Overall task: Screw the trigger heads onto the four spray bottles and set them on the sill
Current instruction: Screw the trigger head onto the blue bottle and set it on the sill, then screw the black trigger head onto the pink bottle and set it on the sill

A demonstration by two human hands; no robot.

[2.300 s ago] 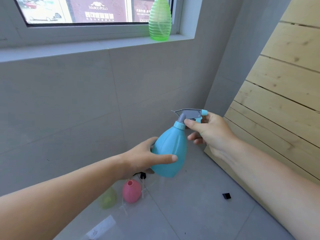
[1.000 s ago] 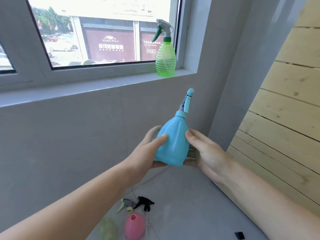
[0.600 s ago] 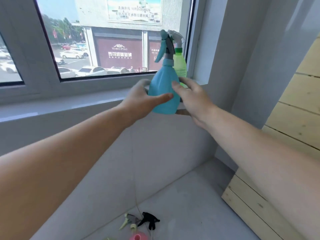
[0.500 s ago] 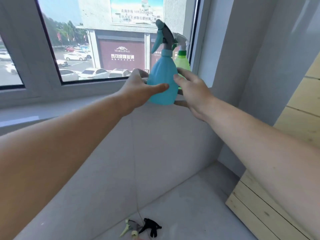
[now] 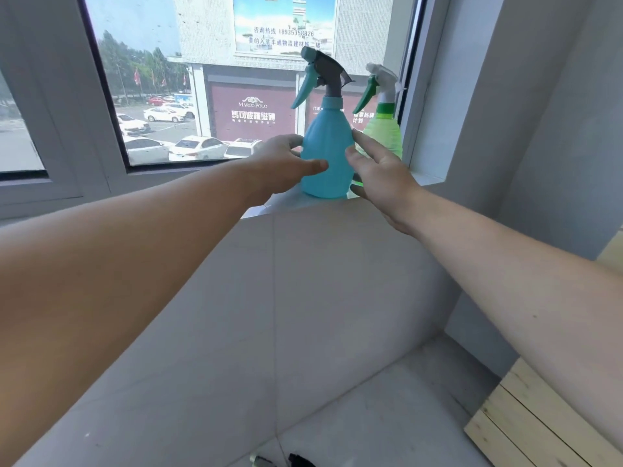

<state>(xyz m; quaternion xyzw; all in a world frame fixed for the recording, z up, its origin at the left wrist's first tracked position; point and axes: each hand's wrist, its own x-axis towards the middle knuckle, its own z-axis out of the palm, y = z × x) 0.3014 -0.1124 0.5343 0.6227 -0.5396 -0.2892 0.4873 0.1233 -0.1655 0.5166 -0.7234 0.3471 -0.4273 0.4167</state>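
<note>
The blue spray bottle (image 5: 325, 153) stands upright on the window sill (image 5: 293, 203), with its grey and blue trigger head (image 5: 320, 70) screwed on. My left hand (image 5: 283, 163) wraps its left side, thumb across the front and fingers behind. My right hand (image 5: 381, 173) is at the bottle's right side with fingers spread, the index finger just touching it. Right behind it, a green spray bottle (image 5: 384, 133) with a white and green trigger head stands in the sill's right corner.
The window frame and a wall close off the sill on the right. On the floor at the bottom edge lie a black trigger head (image 5: 300, 461) and a light one (image 5: 259, 461). A wooden slatted panel (image 5: 539, 426) leans at the lower right.
Both hands carried the blue bottle up from floor level and set it on the sill beside the green one. My right hand's fingers have spread away from it.
</note>
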